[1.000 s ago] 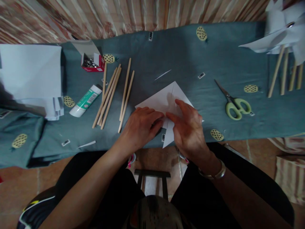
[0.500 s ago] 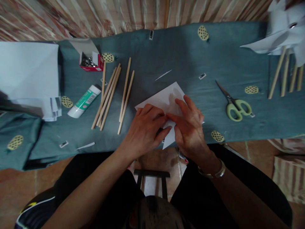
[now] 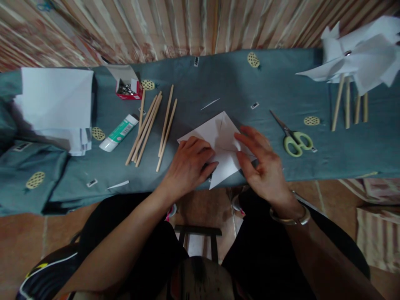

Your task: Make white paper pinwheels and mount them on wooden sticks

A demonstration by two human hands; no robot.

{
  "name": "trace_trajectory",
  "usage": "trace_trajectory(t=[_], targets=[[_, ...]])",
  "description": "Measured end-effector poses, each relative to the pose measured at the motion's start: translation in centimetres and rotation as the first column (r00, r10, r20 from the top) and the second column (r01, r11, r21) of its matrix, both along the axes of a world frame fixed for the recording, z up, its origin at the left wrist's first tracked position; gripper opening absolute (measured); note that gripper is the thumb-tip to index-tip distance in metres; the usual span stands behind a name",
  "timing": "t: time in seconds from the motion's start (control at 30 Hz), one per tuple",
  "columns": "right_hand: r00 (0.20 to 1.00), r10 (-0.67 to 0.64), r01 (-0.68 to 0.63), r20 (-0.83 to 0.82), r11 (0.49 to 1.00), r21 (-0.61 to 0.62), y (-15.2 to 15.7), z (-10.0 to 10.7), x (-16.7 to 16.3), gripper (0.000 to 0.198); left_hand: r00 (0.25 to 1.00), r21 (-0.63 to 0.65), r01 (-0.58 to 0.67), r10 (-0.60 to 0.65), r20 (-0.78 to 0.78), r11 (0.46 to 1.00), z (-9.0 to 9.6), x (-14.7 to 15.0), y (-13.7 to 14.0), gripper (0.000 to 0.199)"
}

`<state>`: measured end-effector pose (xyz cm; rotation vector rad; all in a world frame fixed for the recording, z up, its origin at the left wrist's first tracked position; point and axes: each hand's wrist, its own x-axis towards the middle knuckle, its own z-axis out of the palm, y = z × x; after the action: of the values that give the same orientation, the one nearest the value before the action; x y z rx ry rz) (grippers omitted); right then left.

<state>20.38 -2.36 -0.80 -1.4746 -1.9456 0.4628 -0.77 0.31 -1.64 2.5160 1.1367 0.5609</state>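
A white sheet of paper [image 3: 227, 163], cut into pointed flaps with crease lines meeting near its middle, lies at the front edge of the cloth-covered table. My left hand [image 3: 190, 162] holds its left part down with bent fingers, the thumb pointing right over the paper. The tips of those fingers are partly hidden. Over the right corner is my right hand [image 3: 264, 164], its fingers spread and thumb apart; I cannot tell whether they touch the paper. Green-handled scissors [image 3: 292, 137] lie to the right of that hand. Wooden sticks [image 3: 167, 129] lie left of the paper.
Further left are a glue stick [image 3: 118, 133], a red box [image 3: 129, 89] of small metal pieces and a stack of white paper [image 3: 58, 98]. Paper pinwheels [image 3: 359, 58] on sticks lie at the far right. Thin paper scraps [image 3: 210, 104] dot the teal tablecloth [image 3: 231, 79].
My right hand has drawn away to the right from the paper's middle and its fingers have spread. The creased centre now shows. My left hand stays on the paper. The view has shifted.
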Motion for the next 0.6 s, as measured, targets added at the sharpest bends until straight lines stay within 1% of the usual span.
trace_trajectory(t=[0.07,0.17,0.23,0.3,0.37,0.43,0.6], targets=[[0.998,0.045,-0.046,0.048,0.998,0.039,-0.4,0.4,0.3,0.037,1.000,0.010,0.000,0.000,0.009,1.000,-0.1,-0.1,-0.1,0.023],[0.979,0.158,-0.166,0.128,0.985,0.054,-1.6,0.6,0.0,0.034,1.000,0.012,-0.007,0.007,0.019,1.000,-0.2,-0.1,-0.2,0.023],[0.955,0.222,-0.233,0.196,0.972,0.036,-2.7,0.4,-0.3,0.041,1.000,0.010,-0.009,0.009,0.019,1.000,-0.3,-0.1,-0.3,0.023],[0.927,0.259,-0.272,0.269,0.962,0.009,-3.6,0.1,-0.8,0.047,1.000,0.005,-0.009,0.009,0.013,1.000,-0.3,-0.1,-0.2,0.023],[0.909,0.266,-0.280,0.322,0.960,-0.002,-4.4,-0.4,-1.2,0.045,1.000,0.001,-0.009,0.009,0.008,1.000,-0.3,0.0,-0.2,0.024],[0.905,0.255,-0.275,0.339,0.961,0.010,-4.8,-0.8,-1.5,0.038,1.000,0.002,-0.005,0.005,0.009,1.000,-0.3,0.0,-0.1,0.023],[0.922,0.240,-0.280,0.305,0.956,0.093,-4.8,-1.1,-1.9,0.025,1.000,0.002,0.005,-0.005,0.023,1.000,-0.2,0.0,0.0,0.023]])
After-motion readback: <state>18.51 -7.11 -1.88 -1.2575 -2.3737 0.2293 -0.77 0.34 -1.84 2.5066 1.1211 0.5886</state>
